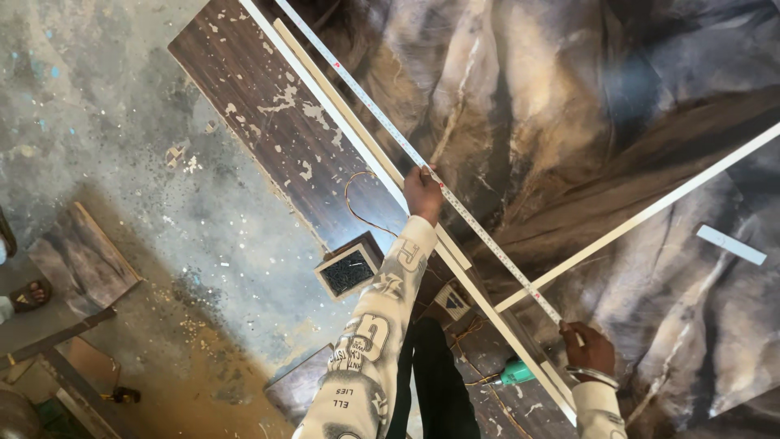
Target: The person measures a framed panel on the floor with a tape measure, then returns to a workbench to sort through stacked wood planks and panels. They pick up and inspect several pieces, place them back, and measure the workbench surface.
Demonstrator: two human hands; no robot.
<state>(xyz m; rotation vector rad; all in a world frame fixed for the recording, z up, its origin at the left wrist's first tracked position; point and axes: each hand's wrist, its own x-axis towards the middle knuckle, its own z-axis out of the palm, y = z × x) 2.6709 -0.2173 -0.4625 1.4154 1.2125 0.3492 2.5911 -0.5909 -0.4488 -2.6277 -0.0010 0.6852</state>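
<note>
both hands [423, 193] pin tape measure [455, 205] along panel [617, 122] edge

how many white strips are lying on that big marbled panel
3 clearly: one long white strip along the panel's left edge, one running diagonally to the right, one short piece far right. More may be hidden.

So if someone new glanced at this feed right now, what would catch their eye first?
Probably the tape measure, stretched diagonally across the big marble-patterned panel, with the left hand pressing it down mid-span and the right hand holding its near end. Next, the long white strips crossing the panel, and the dark wood-grain board along its left edge, spattered with pale flecks.
</note>
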